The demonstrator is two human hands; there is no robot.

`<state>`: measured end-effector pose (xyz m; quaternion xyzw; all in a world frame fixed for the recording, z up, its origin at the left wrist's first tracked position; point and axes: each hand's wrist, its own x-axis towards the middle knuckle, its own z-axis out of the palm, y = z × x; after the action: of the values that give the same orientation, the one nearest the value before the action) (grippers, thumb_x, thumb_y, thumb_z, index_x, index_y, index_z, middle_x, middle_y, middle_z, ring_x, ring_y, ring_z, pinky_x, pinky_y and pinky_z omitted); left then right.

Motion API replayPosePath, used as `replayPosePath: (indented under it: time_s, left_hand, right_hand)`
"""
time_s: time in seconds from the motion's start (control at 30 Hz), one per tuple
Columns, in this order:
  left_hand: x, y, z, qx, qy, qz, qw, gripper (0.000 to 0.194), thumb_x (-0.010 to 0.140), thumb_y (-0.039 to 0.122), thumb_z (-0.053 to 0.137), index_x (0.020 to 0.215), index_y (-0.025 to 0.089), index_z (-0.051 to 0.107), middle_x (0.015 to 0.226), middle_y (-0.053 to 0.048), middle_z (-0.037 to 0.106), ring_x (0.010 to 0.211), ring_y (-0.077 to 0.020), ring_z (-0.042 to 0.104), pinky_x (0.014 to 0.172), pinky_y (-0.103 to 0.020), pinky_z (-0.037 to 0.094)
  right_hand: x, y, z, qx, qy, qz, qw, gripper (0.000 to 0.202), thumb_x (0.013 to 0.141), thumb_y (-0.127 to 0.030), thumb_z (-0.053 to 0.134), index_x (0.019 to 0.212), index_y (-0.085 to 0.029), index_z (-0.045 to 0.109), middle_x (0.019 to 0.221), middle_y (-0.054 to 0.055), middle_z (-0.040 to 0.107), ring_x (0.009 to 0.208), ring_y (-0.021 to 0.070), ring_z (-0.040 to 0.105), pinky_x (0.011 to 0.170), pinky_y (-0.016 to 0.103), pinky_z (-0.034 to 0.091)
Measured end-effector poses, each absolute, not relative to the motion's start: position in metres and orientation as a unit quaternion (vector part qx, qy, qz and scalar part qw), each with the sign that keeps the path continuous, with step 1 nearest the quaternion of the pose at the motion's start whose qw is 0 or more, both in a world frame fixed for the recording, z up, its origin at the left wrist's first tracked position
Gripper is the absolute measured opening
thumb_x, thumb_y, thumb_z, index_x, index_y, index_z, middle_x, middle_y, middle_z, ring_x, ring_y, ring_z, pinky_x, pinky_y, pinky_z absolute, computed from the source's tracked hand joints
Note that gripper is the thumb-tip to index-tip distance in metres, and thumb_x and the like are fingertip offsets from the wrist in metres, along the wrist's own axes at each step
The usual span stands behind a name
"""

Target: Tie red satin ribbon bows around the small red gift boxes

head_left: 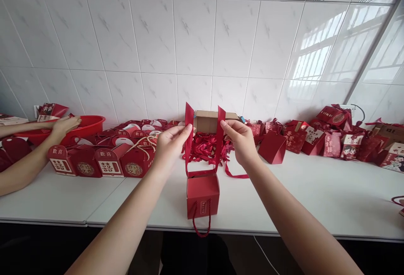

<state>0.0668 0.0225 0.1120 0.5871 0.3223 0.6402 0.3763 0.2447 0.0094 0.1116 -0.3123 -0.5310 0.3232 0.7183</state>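
Note:
A small red gift box (203,195) with a twisted cord handle stands at the table's front edge, between my forearms. A red ribbon (188,150) rises from the top of the box in two upright lengths. My left hand (172,142) pinches the left length near its upper end. The right length is pinched by my right hand (241,140) at about the same height. Behind the box, a heap of red ribbons (205,146) lies in front of an open cardboard box (206,122).
Rows of red boxes (110,159) stand on the left. Another person's hands (65,125) are over a red basin (91,125) at the far left. Several red bags and boxes (315,140) line the wall on the right of the white table (303,195).

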Motion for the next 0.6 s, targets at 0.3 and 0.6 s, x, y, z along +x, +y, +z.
replayPosePath:
  time_s: [0.3,0.6]
  left_hand:
    - [0.067,0.02,0.114,0.595,0.311,0.639,0.375,0.027,0.075,0.043,0.068,0.085,0.018,0.071,0.075,-0.002,0.07,0.077,-0.0163,0.065,0.075,-0.026,0.05]
    - [0.068,0.018,0.124,0.733,0.312,0.534,0.282,0.028,0.076,0.046,0.066,0.072,0.018,0.067,0.059,0.001,0.059,0.058,-0.013,0.055,0.058,-0.024,0.043]
  right_hand:
    - [0.244,0.014,0.11,-0.284,-0.552,0.343,0.705,0.028,0.072,-0.045,0.071,0.077,-0.02,0.061,0.071,-0.001,0.063,0.06,0.0113,0.057,0.059,0.025,0.047]
    - [0.226,0.009,0.12,-0.26,-0.691,0.371,0.563,0.02,0.08,-0.034,0.061,0.072,-0.016,0.061,0.056,-0.005,0.048,0.047,0.0056,0.036,0.044,0.021,0.028]
